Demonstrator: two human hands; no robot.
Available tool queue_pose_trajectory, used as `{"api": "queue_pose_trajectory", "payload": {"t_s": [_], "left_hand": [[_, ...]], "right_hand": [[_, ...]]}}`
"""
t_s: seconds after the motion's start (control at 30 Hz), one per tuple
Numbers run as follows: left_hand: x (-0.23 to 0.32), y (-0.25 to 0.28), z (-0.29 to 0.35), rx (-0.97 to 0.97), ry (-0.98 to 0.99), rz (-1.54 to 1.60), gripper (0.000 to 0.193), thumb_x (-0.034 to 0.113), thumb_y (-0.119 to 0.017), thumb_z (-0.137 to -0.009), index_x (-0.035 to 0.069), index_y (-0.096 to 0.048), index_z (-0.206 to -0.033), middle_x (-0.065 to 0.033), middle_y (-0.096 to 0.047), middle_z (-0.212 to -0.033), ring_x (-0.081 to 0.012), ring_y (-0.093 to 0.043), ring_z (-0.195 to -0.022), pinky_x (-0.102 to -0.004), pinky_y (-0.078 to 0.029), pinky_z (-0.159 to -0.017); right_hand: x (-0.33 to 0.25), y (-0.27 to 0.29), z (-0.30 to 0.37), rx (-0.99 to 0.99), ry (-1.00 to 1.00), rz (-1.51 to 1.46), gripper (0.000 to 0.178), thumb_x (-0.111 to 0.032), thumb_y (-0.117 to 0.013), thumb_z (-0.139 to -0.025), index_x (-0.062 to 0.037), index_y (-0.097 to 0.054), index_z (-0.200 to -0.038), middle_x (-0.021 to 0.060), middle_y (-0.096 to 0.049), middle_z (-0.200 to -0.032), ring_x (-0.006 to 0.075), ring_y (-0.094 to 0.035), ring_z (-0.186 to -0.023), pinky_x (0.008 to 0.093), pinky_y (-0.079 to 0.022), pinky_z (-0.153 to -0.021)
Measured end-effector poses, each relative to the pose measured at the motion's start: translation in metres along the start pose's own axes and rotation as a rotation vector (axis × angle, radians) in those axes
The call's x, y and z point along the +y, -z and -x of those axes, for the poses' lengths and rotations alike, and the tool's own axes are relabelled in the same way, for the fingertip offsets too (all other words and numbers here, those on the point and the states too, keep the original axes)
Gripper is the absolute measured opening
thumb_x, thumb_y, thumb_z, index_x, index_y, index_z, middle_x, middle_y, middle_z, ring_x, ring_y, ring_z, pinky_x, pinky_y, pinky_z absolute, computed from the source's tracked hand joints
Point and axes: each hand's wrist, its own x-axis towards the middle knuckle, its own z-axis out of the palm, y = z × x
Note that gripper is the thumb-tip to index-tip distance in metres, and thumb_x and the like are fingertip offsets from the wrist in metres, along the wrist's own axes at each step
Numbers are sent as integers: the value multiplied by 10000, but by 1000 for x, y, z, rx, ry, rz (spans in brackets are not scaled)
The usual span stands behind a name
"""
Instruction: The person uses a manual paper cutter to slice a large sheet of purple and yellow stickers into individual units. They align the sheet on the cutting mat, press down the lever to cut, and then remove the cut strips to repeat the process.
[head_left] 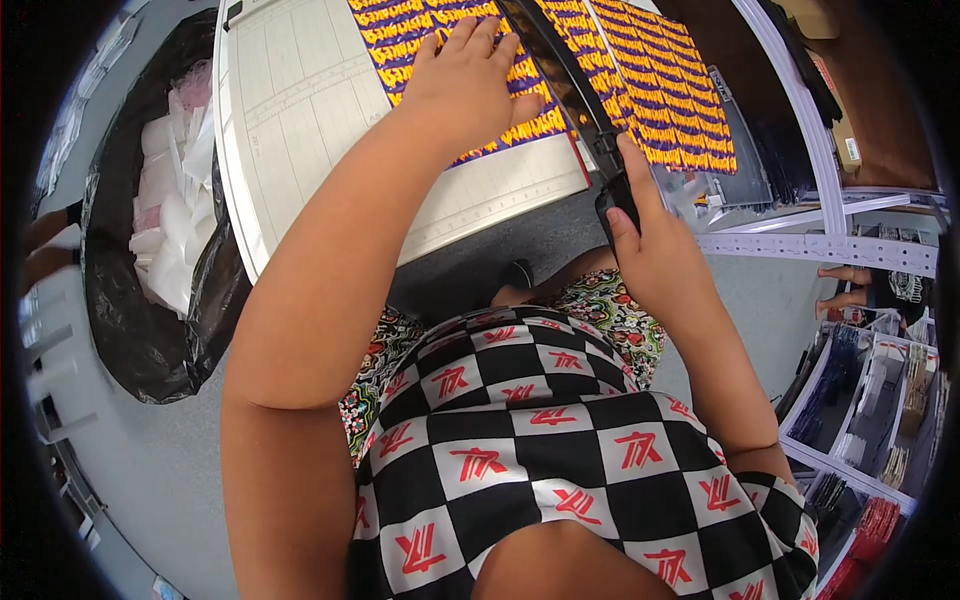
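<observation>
A guillotine paper cutter [300, 110] with a pale ruled bed lies in front of me. On its bed rests a purple sheet with a repeated yellow and orange print [395, 50]. My left hand [465, 85] lies flat on that sheet, fingers spread, just left of the blade. My right hand [645, 220] is wrapped round the black handle [618, 195] of the cutter's blade arm [565, 75]. The arm is down along the bed's right edge. To the right of the blade lies more of the same printed sheet [675, 85], hanging over the side.
Left of the cutter stands a black bin bag [125, 330] full of white and pinkish scraps [175, 210]. A pale metal frame [820, 245] runs along the right. Divided bins [870, 400] with packed goods stand at lower right. Another person's legs [845, 288] show at far right.
</observation>
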Motion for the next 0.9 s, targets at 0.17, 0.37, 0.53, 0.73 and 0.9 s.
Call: {"api": "queue_pose_trajectory", "payload": {"t_s": [0.17, 0.37, 0.53, 0.73, 0.9], "left_hand": [[-6, -11, -2, 76, -39, -30, 664, 551, -379, -837, 99, -336, -1321, -113, -266, -1395, -242, -216, -1306, -422, -189, -1047], [-6, -1, -1, -6, -38, 26, 674, 534, -355, -849, 67, -294, -1332, -132, -237, -1402, -258, -186, -1311, -422, -167, -1054], [-2, 35, 0, -201, -41, 158, 692, 491, -311, -872, -7, -224, -1345, -172, -179, -1416, -278, -117, -1328, -410, -129, -1067], [-3, 34, 0, -204, -52, 143, 697, 492, -305, -872, -12, -218, -1346, -172, -174, -1417, -276, -111, -1329, -405, -124, -1068], [-8, -1, -3, -7, -51, 29, 655, 511, -360, -849, 74, -300, -1332, -126, -245, -1401, -254, -195, -1310, -430, -175, -1050]], "right_hand": [[4, -3, 0, 49, 63, 62, 587, -94, -473, -835, -147, -200, -1351, 282, -532, -889, 448, -509, -848, 464, -401, -716], [2, -3, 0, 3, 12, -13, 551, -71, -446, -855, -147, -225, -1353, 276, -453, -1191, 451, -426, -1090, 402, -361, -891], [7, -6, 0, 84, 103, 75, 603, -98, -487, -827, -158, -191, -1349, 279, -569, -742, 448, -550, -730, 496, -418, -632], [7, -6, 0, 72, 83, 67, 607, -95, -488, -824, -160, -190, -1348, 280, -569, -738, 450, -550, -729, 500, -416, -632], [7, -5, -1, 73, 96, 77, 610, -102, -487, -825, -164, -184, -1350, 282, -572, -743, 452, -551, -733, 502, -418, -631]]}}
